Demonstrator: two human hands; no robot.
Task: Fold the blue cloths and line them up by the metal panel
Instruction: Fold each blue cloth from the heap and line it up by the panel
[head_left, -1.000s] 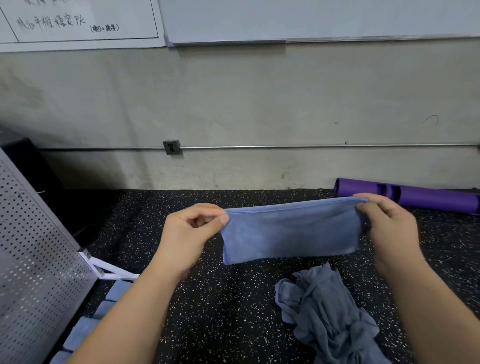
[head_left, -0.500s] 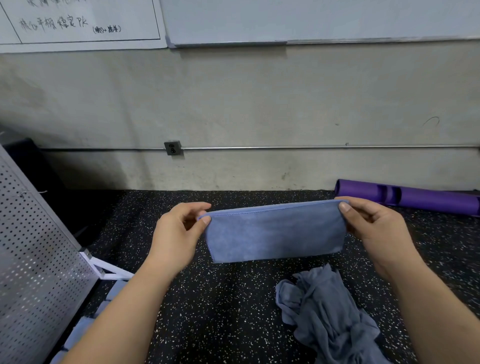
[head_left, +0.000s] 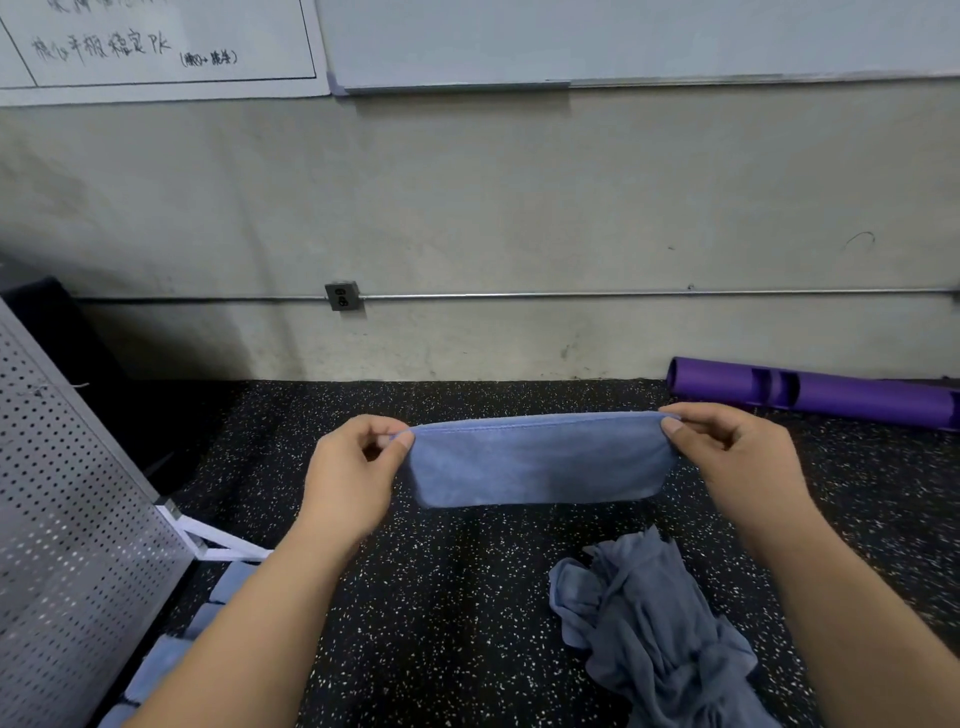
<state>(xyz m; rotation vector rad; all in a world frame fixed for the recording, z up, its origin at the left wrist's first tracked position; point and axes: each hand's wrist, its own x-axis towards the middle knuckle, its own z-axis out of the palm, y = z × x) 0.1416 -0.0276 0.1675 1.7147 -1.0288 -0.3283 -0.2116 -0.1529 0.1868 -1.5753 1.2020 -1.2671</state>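
Note:
A folded blue cloth hangs in the air above the speckled floor, stretched flat between my hands. My left hand pinches its upper left corner and my right hand pinches its upper right corner. A crumpled heap of grey-blue cloths lies on the floor at the lower right. At the lower left, several folded blue cloths lie in a row beside the perforated metal panel, partly hidden by my left forearm.
The metal panel leans on a white foot bracket. A purple tube lies along the wall at the right. A concrete wall with a conduit and an outlet box closes off the far side.
My hands have shifted the held cloth a little to the left and brought it slightly closer together. The heap and the row of folded cloths have stayed put.

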